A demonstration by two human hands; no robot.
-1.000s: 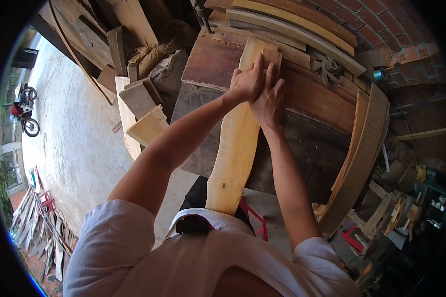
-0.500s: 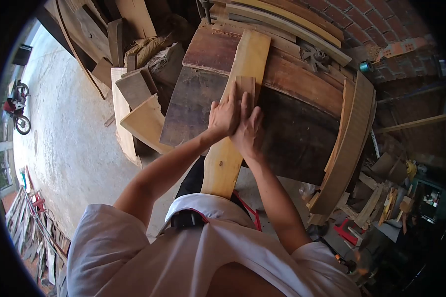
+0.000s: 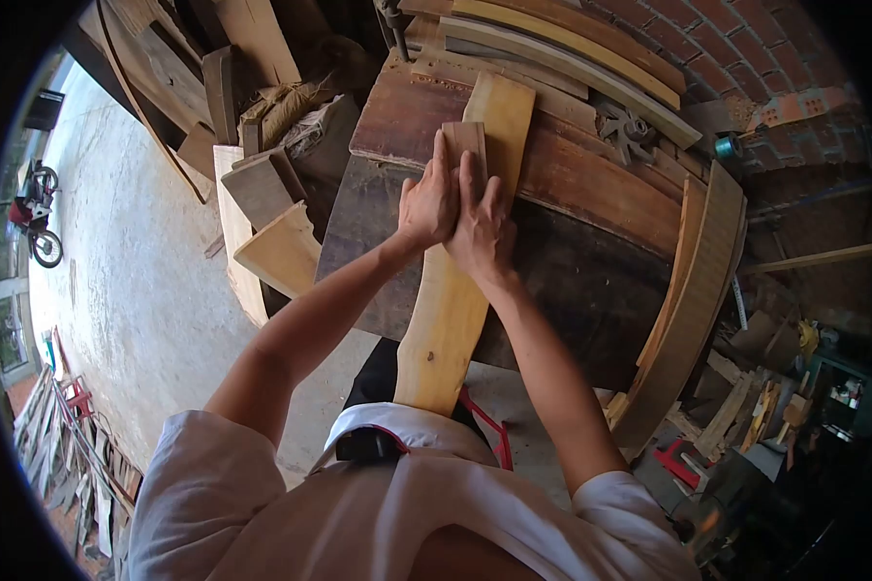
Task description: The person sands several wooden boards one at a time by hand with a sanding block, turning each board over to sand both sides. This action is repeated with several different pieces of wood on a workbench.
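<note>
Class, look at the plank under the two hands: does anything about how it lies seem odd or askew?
Yes. The pale plank overhangs the dark workbench toward the person, its near end unsupported. Both the left hand and right hand press a small block on it.

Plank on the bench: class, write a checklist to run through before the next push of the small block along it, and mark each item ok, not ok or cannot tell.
1. Both hands on the small block: ok. The left hand and right hand press side by side on it.
2. Block lies flat on the plank: ok, as far as the view shows.
3. Plank rests on the bench: ok at the far end; the near end overhangs toward the body.
4. Plank clamped or stopped: cannot tell.
5. Path ahead of the block is bare wood: ok.
6. What is under the block, such as sandpaper: cannot tell, hidden.
</note>
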